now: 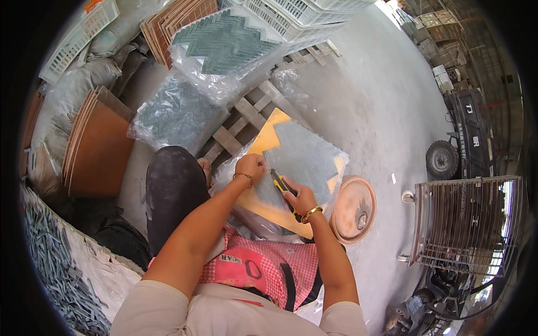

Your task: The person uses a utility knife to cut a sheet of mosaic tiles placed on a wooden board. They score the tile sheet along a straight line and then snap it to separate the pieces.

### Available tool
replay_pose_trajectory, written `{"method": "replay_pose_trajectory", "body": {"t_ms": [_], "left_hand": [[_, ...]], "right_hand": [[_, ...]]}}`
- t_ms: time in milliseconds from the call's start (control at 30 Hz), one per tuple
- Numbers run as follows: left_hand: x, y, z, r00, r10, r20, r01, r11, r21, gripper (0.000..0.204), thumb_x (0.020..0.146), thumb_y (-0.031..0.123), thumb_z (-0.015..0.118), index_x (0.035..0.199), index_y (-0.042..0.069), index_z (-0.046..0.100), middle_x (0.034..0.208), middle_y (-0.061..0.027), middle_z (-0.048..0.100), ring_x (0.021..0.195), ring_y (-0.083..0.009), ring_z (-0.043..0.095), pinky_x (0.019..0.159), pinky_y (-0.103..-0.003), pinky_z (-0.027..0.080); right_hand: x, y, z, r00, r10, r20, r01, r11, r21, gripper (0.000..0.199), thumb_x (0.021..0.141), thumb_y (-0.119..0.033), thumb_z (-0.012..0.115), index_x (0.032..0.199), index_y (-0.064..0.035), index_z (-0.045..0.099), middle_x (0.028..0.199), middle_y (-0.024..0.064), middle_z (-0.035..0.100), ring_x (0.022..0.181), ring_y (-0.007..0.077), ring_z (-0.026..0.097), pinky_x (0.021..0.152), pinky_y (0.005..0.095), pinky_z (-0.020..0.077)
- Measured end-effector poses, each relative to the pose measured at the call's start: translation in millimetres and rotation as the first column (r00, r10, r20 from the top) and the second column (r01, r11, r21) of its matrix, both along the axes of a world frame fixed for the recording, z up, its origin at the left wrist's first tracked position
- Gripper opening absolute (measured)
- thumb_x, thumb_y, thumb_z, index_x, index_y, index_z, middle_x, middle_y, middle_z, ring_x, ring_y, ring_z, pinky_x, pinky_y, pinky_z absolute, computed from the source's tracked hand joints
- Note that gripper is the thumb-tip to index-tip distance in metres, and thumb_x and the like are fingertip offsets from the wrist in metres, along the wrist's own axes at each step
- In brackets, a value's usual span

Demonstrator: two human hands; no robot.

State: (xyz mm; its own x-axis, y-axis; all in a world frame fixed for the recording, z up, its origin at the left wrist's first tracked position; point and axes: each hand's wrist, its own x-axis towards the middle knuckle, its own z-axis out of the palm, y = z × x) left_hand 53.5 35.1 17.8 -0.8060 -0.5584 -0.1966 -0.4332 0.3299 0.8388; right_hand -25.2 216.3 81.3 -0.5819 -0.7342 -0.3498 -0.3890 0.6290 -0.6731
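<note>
In front of me lies a grey mesh-backed tile sheet (305, 148) with zigzag edges, on a flat yellow board (267, 139). My right hand (302, 200) is closed around a yellow and black utility knife (278, 181), whose tip points up and left over the sheet. Just left of that tip, my left hand (251, 167) is pinched at the sheet's left edge. Whatever is between its fingertips is too small to make out. Clear plastic wrap shows under the board's left side.
A round, pinkish lid-like disc (353, 210) is right of the board. Beyond are a wooden pallet (246, 115), plastic-wrapped green herringbone tiles (224, 42) and white crates (286, 22). Brown boards (98, 148) lean at left, above loose tile strips (61, 274). A cargo vehicle (468, 134) stands right.
</note>
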Motion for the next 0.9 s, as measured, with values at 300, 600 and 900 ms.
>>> {"method": "replay_pose_trajectory", "body": {"t_ms": [300, 600, 900], "left_hand": [[0.8, -4.2, -12.2, 0.989, -0.014, -0.150, 0.027, 0.996, 0.085, 0.010, 0.066, 0.012, 0.067, 0.073, 0.006, 0.067, 0.063, -0.0077, 0.062, 0.056, -0.0160, 0.059, 0.056, -0.027, 0.045], [1.0, -8.8, -14.5, 0.990, 0.021, -0.138, 0.003, 0.985, 0.175, 0.010, 0.066, 0.009, 0.068, 0.073, 0.002, 0.067, 0.062, -0.0053, 0.063, 0.057, -0.0100, 0.057, 0.055, -0.025, 0.045], [-3.0, -14.3, -17.5, 0.986, 0.033, -0.161, 0.015, 0.957, 0.290, 0.019, 0.060, 0.014, 0.075, 0.072, 0.002, 0.066, 0.062, -0.0089, 0.063, 0.056, -0.0158, 0.059, 0.055, -0.028, 0.045]], "right_hand": [[22.5, -2.6, -13.6, 0.968, -0.163, 0.188, 0.186, 0.976, -0.110, 0.045, 0.082, -0.010, 0.055, 0.126, -0.0069, 0.047, 0.074, 0.0074, 0.064, 0.055, 0.0095, 0.059, 0.053, 0.0238, 0.0483], [57.2, -18.3, -1.7, 0.883, -0.332, 0.333, 0.371, 0.927, -0.059, 0.045, 0.083, -0.010, 0.054, 0.127, -0.0082, 0.047, 0.063, 0.0081, 0.060, 0.053, 0.0142, 0.061, 0.050, 0.0279, 0.0494], [77.0, -26.2, -13.6, 0.886, -0.351, 0.304, 0.400, 0.909, -0.116, 0.048, 0.081, -0.013, 0.053, 0.127, -0.0033, 0.044, 0.063, 0.0116, 0.061, 0.050, 0.0182, 0.061, 0.052, 0.0295, 0.0492]]}}
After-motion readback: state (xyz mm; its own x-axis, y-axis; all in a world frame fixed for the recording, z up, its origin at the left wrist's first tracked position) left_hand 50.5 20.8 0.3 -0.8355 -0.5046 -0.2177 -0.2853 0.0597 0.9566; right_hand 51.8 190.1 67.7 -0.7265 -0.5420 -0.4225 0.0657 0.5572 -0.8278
